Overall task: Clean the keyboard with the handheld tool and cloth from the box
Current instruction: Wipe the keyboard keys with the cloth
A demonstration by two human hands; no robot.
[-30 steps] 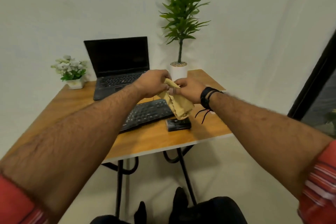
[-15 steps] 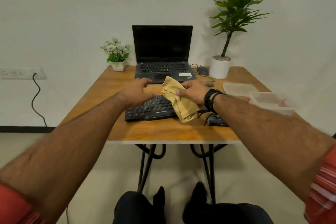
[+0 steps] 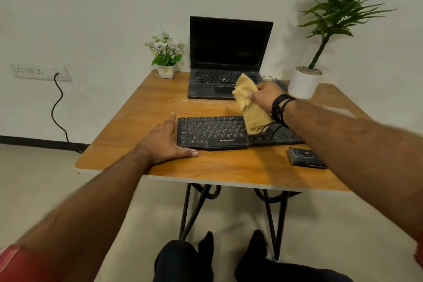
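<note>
Above the keyboard (image 3: 229,131), the right hand (image 3: 263,96) pinches the soft, limp cloth (image 3: 250,107) by its bunched top; the left hand (image 3: 164,142) lies open, steadying the keyboard's end.

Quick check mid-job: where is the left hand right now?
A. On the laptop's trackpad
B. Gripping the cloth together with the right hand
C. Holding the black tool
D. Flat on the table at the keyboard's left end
D: the left hand lies open on the table against the left end of the keyboard, while the right hand alone holds the cloth.
</note>
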